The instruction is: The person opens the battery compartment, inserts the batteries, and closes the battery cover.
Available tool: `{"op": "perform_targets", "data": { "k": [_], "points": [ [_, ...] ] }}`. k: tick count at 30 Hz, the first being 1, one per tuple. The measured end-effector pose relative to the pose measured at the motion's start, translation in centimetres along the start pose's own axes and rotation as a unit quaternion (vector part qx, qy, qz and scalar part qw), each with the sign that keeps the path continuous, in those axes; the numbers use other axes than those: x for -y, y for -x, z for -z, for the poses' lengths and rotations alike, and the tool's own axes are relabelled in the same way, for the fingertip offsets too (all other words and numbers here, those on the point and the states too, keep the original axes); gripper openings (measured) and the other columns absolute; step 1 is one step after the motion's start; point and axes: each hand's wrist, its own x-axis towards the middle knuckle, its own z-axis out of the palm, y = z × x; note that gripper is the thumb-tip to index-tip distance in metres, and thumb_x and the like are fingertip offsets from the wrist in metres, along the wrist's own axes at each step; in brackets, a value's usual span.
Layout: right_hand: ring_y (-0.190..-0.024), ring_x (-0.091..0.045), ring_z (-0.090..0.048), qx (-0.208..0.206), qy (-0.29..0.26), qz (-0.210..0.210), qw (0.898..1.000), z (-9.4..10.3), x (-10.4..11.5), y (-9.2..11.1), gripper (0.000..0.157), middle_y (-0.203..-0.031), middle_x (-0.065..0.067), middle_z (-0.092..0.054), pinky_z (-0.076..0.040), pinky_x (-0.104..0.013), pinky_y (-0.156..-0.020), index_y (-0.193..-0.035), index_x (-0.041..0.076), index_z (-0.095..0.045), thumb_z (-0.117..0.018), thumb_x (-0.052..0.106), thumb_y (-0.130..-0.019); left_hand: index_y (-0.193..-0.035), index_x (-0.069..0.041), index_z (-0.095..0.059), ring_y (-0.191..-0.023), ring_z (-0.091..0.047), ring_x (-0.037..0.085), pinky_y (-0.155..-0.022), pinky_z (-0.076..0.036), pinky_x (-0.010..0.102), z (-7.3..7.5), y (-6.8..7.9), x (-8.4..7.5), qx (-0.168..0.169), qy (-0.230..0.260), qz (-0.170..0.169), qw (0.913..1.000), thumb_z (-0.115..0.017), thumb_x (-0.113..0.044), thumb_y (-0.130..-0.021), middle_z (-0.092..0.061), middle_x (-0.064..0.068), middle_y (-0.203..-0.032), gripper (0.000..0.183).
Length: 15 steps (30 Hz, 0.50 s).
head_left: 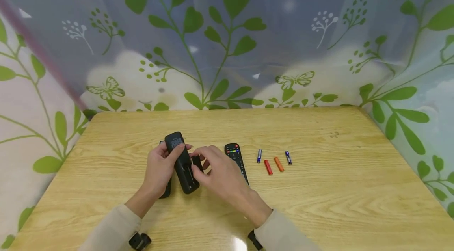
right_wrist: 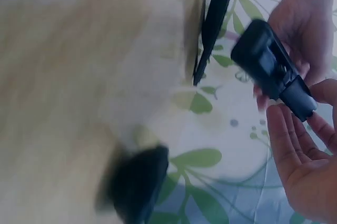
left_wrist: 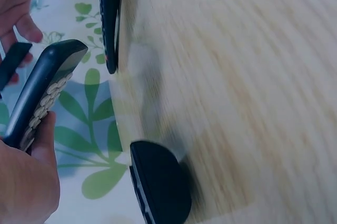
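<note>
My left hand point(head_left: 158, 168) grips a black remote control point(head_left: 178, 152) held above the table, its back turned up and the long battery compartment uncovered. Its pale buttons show underneath in the left wrist view. Between thumb and fingers, my right hand point(head_left: 221, 172) pinches a small black battery cover point(head_left: 197, 162) right beside the compartment. The right wrist view has the cover point(right_wrist: 298, 100) close against the remote point(right_wrist: 258, 56); whether they touch, I cannot tell. The compartment's inside is too small to make out.
A second black remote point(head_left: 166, 192) lies partly hidden beneath the left hand. Another remote point(head_left: 234, 154), buttons up, lies partly behind the right hand. To its right on the wooden table are a silver-blue battery point(head_left: 259, 155), a red one point(head_left: 268, 167), an orange one point(head_left: 279, 164) and a dark blue one point(head_left: 288, 158).
</note>
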Motion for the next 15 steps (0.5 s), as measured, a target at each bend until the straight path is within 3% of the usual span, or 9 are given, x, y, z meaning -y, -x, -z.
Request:
{"op": "perform_targets", "data": {
  "k": [4,8,15],
  "points": [
    [-0.076,-0.008,-0.060,-0.017,0.023,-0.007,1.000,1.7,-1.1,-0.2,0.024,-0.100,0.003,-0.060,-0.049,-0.019,-0.059,-0.114,0.015,-0.062,-0.065,0.021,-0.091,-0.119,0.008,-0.052,-0.091,-0.068,0.033,-0.081,-0.055,0.034,0.4,-0.1,0.0,0.016,0.034,0.004,0.9993,-0.056,-0.015,-0.098,-0.066,0.021,-0.107,0.031],
    [-0.077,-0.007,-0.060,-0.028,0.043,-0.029,0.998,3.9,-2.8,-0.4,0.023,-0.099,0.004,-0.059,-0.050,-0.020,-0.060,-0.114,0.015,-0.062,-0.065,0.022,-0.092,-0.122,0.008,-0.051,-0.090,-0.069,0.030,-0.080,-0.056,0.036,0.7,-0.2,-0.1,0.022,0.037,0.007,0.9990,-0.056,-0.016,-0.098,-0.063,0.025,-0.111,0.034],
    [-0.080,-0.013,-0.061,-0.037,0.090,-0.080,0.992,8.5,-6.6,0.5,0.027,-0.104,-0.001,-0.059,-0.054,-0.027,-0.062,-0.117,0.012,-0.061,-0.063,0.022,-0.093,-0.123,0.007,-0.051,-0.092,-0.068,0.032,-0.080,-0.056,0.036,1.1,-0.1,0.0,0.018,0.035,0.013,0.9991,-0.056,-0.017,-0.098,-0.065,0.019,-0.109,0.035]
  ]
}}
